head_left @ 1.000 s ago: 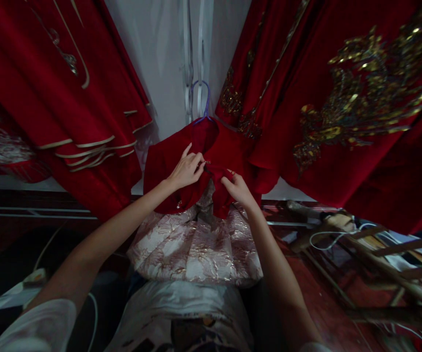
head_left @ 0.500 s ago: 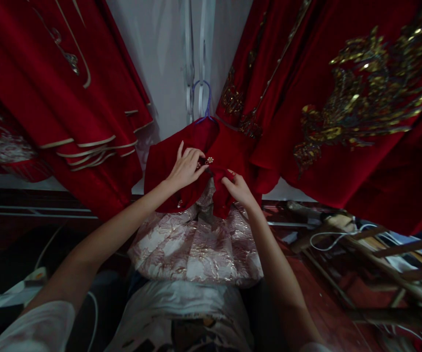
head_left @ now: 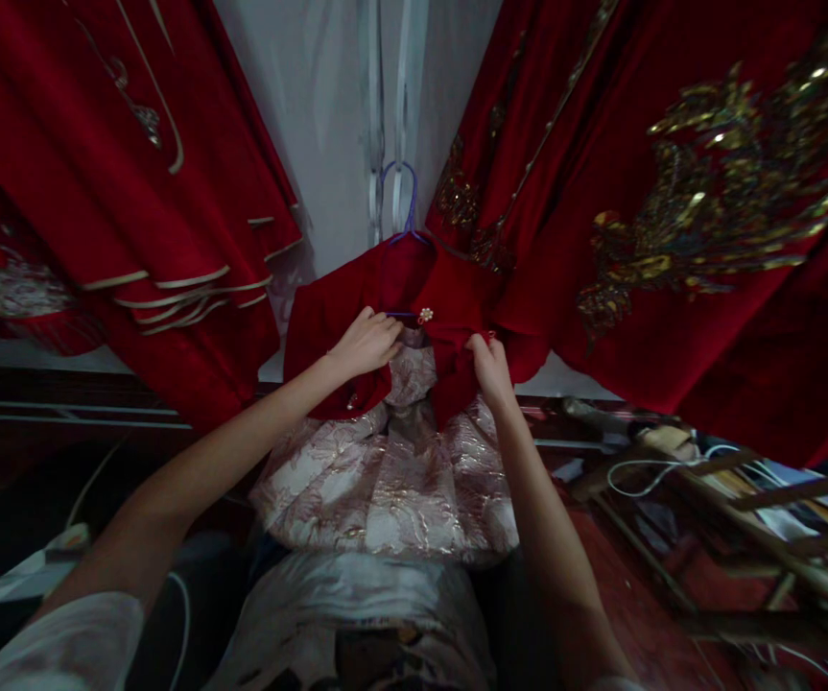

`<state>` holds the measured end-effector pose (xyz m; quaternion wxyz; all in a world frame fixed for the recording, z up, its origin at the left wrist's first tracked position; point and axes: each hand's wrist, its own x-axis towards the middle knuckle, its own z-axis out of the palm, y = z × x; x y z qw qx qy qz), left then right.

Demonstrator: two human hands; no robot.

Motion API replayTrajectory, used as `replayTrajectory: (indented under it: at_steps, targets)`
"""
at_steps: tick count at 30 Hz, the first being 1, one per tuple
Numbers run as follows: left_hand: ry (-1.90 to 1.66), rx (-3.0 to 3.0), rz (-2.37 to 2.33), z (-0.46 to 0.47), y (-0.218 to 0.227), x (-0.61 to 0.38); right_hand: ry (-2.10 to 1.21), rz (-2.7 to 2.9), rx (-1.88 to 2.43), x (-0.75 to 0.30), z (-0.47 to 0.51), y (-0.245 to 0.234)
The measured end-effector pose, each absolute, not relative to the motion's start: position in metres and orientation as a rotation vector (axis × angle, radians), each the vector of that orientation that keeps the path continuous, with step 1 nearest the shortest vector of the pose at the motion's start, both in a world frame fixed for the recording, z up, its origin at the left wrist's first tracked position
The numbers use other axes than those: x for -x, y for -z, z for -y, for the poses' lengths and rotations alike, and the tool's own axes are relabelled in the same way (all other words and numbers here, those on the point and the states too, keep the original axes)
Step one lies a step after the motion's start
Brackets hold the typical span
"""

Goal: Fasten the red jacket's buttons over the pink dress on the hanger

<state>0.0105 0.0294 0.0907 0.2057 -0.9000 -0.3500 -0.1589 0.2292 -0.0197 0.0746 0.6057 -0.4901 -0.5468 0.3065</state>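
Observation:
A short red jacket (head_left: 334, 297) hangs in front of me on a purple hanger (head_left: 410, 206). My left hand (head_left: 370, 341) is closed on the edge of its left front panel. My right hand (head_left: 489, 363) pinches the edge of the right front panel. Between the hands the front stands apart, and the hanger's bar shows in the gap. A flower-shaped, pearly button (head_left: 426, 315) sits on the right panel near the neck. Below the jacket spreads a pale pink brocade skirt (head_left: 391, 480) with a shiny pattern.
Red garments with pale trim (head_left: 190, 230) hang at the left. At the right hangs red cloth with gold sequin embroidery (head_left: 673, 221). A wooden rack (head_left: 730, 518) with cables and papers stands low at the right. A white cable (head_left: 184, 624) lies at lower left.
My hands have moved apart, the right one outward to the right with its panel. The jacket's front has opened wider, showing more of the hanger bar and the brocade.

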Motion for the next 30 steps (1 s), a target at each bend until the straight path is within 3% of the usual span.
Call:
replayTrajectory:
  at_steps: [6, 10, 14, 19, 30]
  targets:
    - [0.265, 2.365, 1.299, -0.019, -0.099, -0.009, -0.353, 1.286, 0.956, -0.219, 0.032, -0.089]
    - [0.260, 2.464, 1.784, -0.019, -0.098, -0.021, -0.752, 1.636, 0.728, -0.176, 0.031, -0.082]
    - [0.286, 2.934, 2.163, -0.028, -0.088, -0.020, -0.797, 1.649, 1.110, -0.144, 0.009, -0.062]
    - [0.872, 2.914, 2.105, -0.025, -0.076, 0.003, -0.486, 1.470, 1.466, -0.153, -0.004, -0.047]
    - [0.666, 2.323, 2.051, -0.046, -0.093, 0.056, 0.153, 1.522, 1.744, -0.248, -0.042, -0.083]
